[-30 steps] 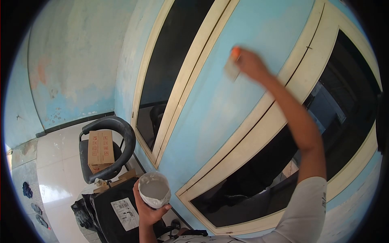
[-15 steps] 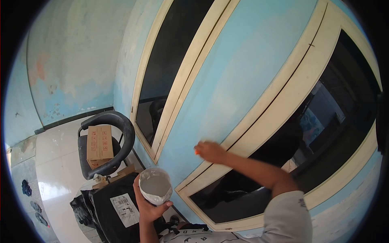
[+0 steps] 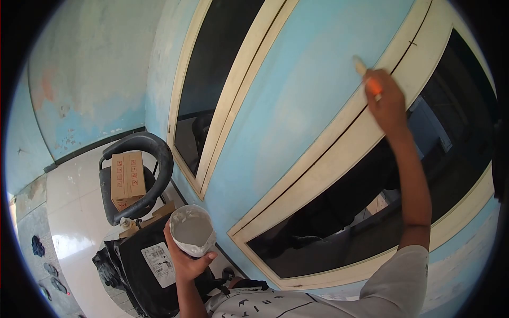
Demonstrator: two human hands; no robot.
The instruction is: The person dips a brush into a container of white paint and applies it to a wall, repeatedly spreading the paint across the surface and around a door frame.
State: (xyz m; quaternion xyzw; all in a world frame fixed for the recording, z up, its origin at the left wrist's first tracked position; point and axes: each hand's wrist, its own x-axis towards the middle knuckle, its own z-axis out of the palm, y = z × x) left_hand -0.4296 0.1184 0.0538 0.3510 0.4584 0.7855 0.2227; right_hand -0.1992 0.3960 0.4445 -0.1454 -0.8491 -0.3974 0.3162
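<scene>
My left hand (image 3: pixel 190 264) is wrapped round a white tub (image 3: pixel 197 248) from below and the side. Greyish-white paint (image 3: pixel 191 230) lies inside it, and smears coat its rim. Raised high on the right, my right hand (image 3: pixel 388 103) grips a paintbrush (image 3: pixel 360 67) with an orange part on its handle. The brush's pale, slightly blurred bristles point up and left, close over the light blue wall (image 3: pixel 318 90) beside the cream frame (image 3: pixel 339 130). A whitish patch runs along the blue strip between the two frames.
Dark glass (image 3: pixel 344 212) fills the window on the right; another dark pane (image 3: pixel 217 63) is at left. A cardboard box (image 3: pixel 127 177) rests on a black chair (image 3: pixel 163 159). Below my left hand lies a black-wrapped parcel (image 3: pixel 135 281) with a white label. Footwear (image 3: pixel 55 283) lies at far left.
My right hand has swung up and to the right along the wall with the paintbrush, which now shows clearly. The tub in my left hand has shifted slightly left and up in view.
</scene>
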